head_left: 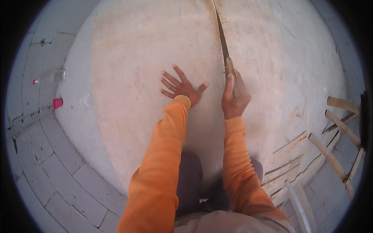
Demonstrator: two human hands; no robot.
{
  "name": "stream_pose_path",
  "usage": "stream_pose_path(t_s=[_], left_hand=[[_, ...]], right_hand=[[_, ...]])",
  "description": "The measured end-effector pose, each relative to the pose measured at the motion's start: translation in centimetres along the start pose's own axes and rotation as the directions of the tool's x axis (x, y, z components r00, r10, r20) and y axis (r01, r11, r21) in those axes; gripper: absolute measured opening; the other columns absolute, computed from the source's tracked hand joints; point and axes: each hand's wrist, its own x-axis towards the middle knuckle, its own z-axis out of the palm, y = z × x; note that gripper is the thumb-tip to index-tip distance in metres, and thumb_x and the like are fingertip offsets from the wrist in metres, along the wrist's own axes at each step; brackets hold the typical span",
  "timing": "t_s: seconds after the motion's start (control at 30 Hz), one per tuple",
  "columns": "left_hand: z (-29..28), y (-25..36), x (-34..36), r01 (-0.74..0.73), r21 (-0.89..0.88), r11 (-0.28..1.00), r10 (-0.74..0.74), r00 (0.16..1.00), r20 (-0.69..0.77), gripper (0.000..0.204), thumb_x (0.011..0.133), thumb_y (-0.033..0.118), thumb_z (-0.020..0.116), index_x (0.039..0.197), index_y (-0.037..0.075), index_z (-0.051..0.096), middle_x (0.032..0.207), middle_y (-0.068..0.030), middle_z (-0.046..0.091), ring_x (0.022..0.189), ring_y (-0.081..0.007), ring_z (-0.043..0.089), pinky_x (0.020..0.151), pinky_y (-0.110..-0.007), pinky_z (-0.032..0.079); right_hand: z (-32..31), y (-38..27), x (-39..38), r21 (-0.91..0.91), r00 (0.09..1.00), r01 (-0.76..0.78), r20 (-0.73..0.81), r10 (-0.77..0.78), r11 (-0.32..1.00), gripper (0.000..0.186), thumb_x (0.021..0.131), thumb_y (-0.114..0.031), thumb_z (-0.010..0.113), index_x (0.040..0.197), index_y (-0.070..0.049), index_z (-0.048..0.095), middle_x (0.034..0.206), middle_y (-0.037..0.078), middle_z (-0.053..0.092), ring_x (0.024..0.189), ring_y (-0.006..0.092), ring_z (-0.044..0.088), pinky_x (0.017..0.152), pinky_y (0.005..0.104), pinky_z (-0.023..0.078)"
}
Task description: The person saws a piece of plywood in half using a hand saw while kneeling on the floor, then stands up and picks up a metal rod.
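A large pale board [124, 46] fills the middle of the view. My left hand [183, 87] lies flat on it, left of center, with fingers spread and nothing in them. My right hand [235, 93] is closed around the wooden handle [229, 65] of a handsaw. Its long dark blade [221, 33] reaches away toward the top of the view, along a thin line edged with brown sawdust. I cannot tell how deep the blade sits in the board.
At the left, a pink cup [58, 103] and a clear container [59, 76] sit on grey paving [66, 174]. At the right lie several long wooden pieces [326, 153] and narrow offcut strips [285, 167]. My legs show below the board's near part.
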Motion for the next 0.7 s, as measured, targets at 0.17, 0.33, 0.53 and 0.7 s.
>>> stream_pose_path(t_s=[0.17,0.33,0.53,0.7], left_hand=[[-0.5,-0.1,-0.9,0.026,0.037,0.999,-0.027,0.999,0.018,0.152,0.069,0.091,0.064,0.157,0.015,-0.033,0.160,-0.0342,-0.034,0.148,-0.0511,-0.034,0.113,-0.075,-0.012],[0.4,2.1,-0.6,-0.032,0.000,0.999,0.032,0.999,0.023,0.152,0.069,0.091,0.064,0.157,0.015,-0.034,0.159,-0.0355,-0.034,0.147,-0.0519,-0.035,0.112,-0.075,-0.013],[0.0,-0.9,-0.7,0.022,0.018,1.000,-0.022,1.000,0.003,0.151,0.070,0.092,0.063,0.157,0.014,-0.034,0.159,-0.0356,-0.034,0.147,-0.0523,-0.034,0.112,-0.076,-0.012],[0.1,0.3,-0.9,0.003,0.024,1.000,-0.004,1.000,0.019,0.151,0.070,0.091,0.063,0.157,0.014,-0.034,0.159,-0.0355,-0.034,0.147,-0.0525,-0.034,0.112,-0.076,-0.012]], right_hand=[[-7.0,0.2,-11.3,-0.084,0.999,0.041,-0.013,-0.042,0.996,0.031,0.098,-0.002,0.064,0.125,0.012,0.066,0.106,0.025,0.076,0.086,0.0208,0.077,0.075,0.0299,0.060],[2.0,0.9,5.7,0.020,0.999,-0.026,-0.030,0.026,0.999,0.030,0.098,-0.010,0.069,0.121,0.010,0.069,0.087,0.020,0.076,0.077,0.0155,0.071,0.072,0.0289,0.056],[-4.5,0.4,-7.9,-0.072,1.000,-0.017,0.001,0.017,0.997,0.030,0.096,-0.002,0.069,0.123,0.010,0.069,0.100,0.023,0.077,0.079,0.0183,0.076,0.071,0.0287,0.059],[-3.7,0.9,-7.2,-0.052,0.996,0.043,-0.075,-0.047,0.998,0.028,0.096,-0.004,0.069,0.121,0.009,0.070,0.091,0.021,0.077,0.072,0.0161,0.073,0.065,0.0275,0.056]])
